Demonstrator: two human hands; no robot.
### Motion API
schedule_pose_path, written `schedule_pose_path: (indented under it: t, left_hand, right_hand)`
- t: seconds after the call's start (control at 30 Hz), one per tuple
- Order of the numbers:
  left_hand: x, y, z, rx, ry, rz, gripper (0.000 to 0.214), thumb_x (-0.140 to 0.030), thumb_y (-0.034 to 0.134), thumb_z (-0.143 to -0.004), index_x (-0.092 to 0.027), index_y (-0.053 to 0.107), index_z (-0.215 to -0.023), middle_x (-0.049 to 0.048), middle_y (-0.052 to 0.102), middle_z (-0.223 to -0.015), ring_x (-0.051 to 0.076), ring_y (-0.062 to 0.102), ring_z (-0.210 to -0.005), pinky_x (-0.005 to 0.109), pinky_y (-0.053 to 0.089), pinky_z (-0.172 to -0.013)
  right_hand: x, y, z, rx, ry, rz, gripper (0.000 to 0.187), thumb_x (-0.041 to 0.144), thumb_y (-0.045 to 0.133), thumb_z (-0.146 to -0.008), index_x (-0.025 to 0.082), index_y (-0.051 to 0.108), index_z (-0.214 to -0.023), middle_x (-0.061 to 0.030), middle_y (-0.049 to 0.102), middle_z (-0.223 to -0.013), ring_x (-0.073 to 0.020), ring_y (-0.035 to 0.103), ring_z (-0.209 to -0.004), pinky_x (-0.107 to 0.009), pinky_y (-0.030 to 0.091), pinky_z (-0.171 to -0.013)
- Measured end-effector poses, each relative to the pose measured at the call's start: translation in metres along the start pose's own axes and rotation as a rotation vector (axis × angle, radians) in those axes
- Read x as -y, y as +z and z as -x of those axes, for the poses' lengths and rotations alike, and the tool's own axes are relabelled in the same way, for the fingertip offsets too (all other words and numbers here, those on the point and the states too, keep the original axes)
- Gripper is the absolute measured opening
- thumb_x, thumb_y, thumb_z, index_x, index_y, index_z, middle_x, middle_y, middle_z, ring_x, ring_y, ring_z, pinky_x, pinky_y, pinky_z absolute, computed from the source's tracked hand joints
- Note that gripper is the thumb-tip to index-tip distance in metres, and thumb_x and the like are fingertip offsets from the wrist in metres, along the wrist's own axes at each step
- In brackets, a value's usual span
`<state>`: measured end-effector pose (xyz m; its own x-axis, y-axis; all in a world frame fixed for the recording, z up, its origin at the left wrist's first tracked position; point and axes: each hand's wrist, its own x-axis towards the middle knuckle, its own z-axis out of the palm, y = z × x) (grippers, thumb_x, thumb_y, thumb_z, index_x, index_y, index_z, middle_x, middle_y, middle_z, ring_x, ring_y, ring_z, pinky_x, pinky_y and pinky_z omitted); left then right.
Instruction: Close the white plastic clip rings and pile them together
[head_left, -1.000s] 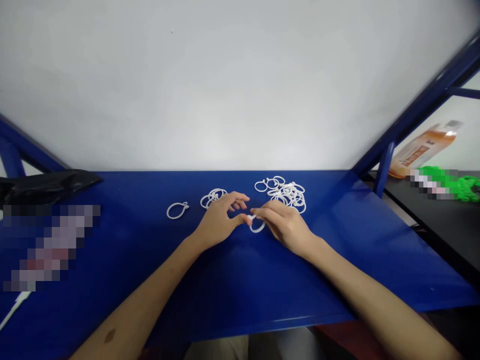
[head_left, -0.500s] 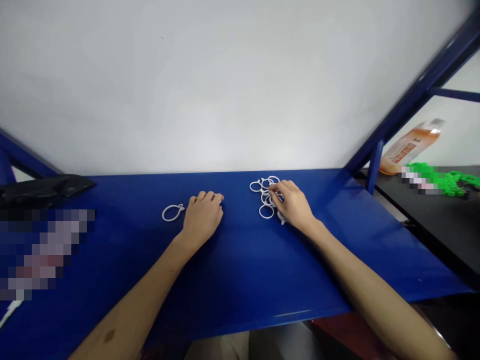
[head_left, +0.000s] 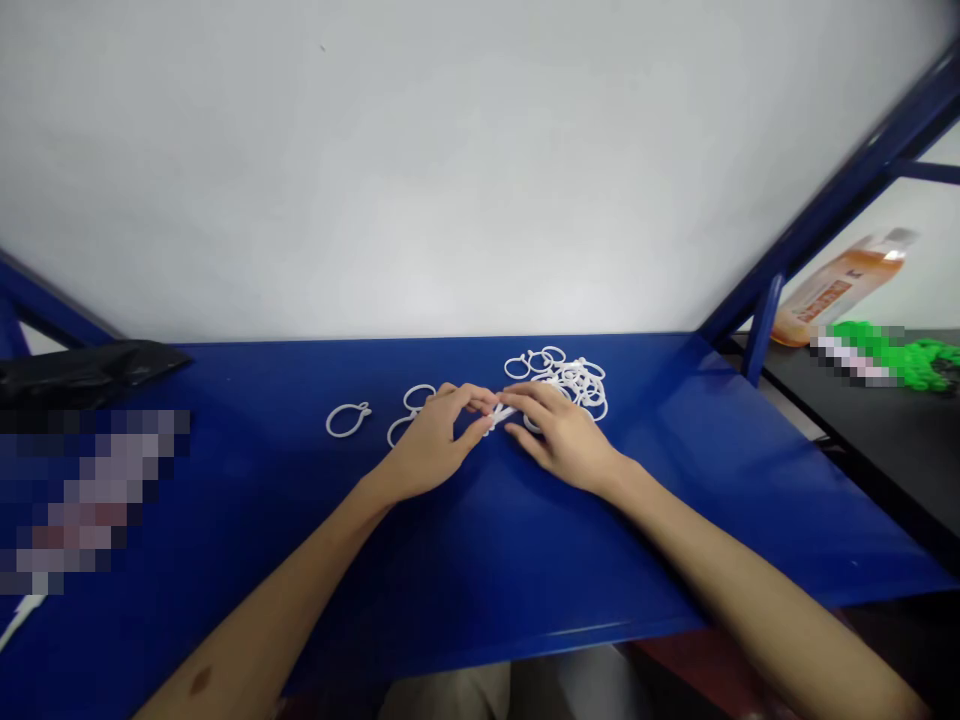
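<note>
My left hand (head_left: 435, 435) is closed, its thumb and fingertips pinching a white plastic curtain ring (head_left: 501, 412). From the other side, my right hand (head_left: 559, 430) has its fingertips on the same small white piece; most of it is hidden by both hands. Under and behind my right hand lies a pile of white curtain rings (head_left: 577, 380), each a thin hoop with a small eyelet. One curtain ring (head_left: 345, 421) rests alone left of my left hand. Two more rings, one of them an upper ring (head_left: 419, 391), lie partly covered by that hand.
The blue tabletop (head_left: 465, 570) runs back to a pale wall (head_left: 450, 180). At the left lie a black plastic bag (head_left: 97, 368) and a blurred-out item. Beyond a blue metal frame (head_left: 765, 325) at the right stand a tilted orange bottle (head_left: 844, 290) and a green bundle (head_left: 915, 360).
My left hand has moved right and turned toward my right hand, uncovering two rings. My right hand has come left and nearer me, off the pile, so more of the rings show.
</note>
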<state>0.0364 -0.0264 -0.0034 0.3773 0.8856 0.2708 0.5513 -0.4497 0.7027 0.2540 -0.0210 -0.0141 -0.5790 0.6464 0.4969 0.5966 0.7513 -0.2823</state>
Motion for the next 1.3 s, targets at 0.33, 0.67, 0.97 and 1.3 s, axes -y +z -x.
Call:
schedule_pose_path:
  t: [0.33,0.67,0.97,1.3]
  left_hand:
    - [0.002,0.004,0.002,0.137,-0.075,0.397,0.03,-0.041,0.061,-0.09,-0.023,0.06,-0.114,0.0034,0.07,-0.1,0.017,0.067,-0.091,0.035,0.055,-0.084]
    - [0.004,0.003,-0.001,0.141,-0.127,0.474,0.024,-0.033,0.063,-0.09,-0.022,0.06,-0.111,-0.0003,0.074,-0.086,0.015,0.073,-0.08,0.035,0.054,-0.088]
    - [0.01,0.002,-0.003,0.034,-0.128,0.128,0.016,-0.03,0.057,-0.091,-0.023,0.064,-0.103,-0.0012,0.071,-0.08,0.016,0.068,-0.072,0.033,0.053,-0.078]
    - [0.005,0.005,0.003,-0.094,0.185,-0.256,0.028,-0.018,0.051,-0.094,-0.022,0.06,-0.12,0.0043,0.067,-0.112,0.022,0.058,-0.107,0.041,0.045,-0.097]
  right_hand:
    - [0.004,0.009,0.003,-0.121,0.109,-0.153,0.012,0.024,0.051,-0.1,0.019,0.062,-0.099,-0.0038,0.067,-0.087,-0.0154,0.064,-0.077,-0.028,0.052,-0.071]
    - [0.004,0.008,0.003,-0.167,0.143,-0.105,0.024,0.03,0.05,-0.102,0.017,0.071,-0.104,-0.0032,0.066,-0.079,-0.0136,0.061,-0.069,-0.026,0.047,-0.065]
    - [0.0,0.003,0.0,-0.248,0.221,-0.031,0.028,0.031,0.05,-0.101,0.017,0.074,-0.097,-0.0033,0.065,-0.071,-0.0153,0.061,-0.064,-0.028,0.048,-0.063]
    - [0.009,0.009,0.004,-0.21,0.212,-0.117,0.024,0.026,0.053,-0.099,0.02,0.071,-0.114,-0.0059,0.076,-0.097,-0.0162,0.069,-0.072,-0.029,0.055,-0.066]
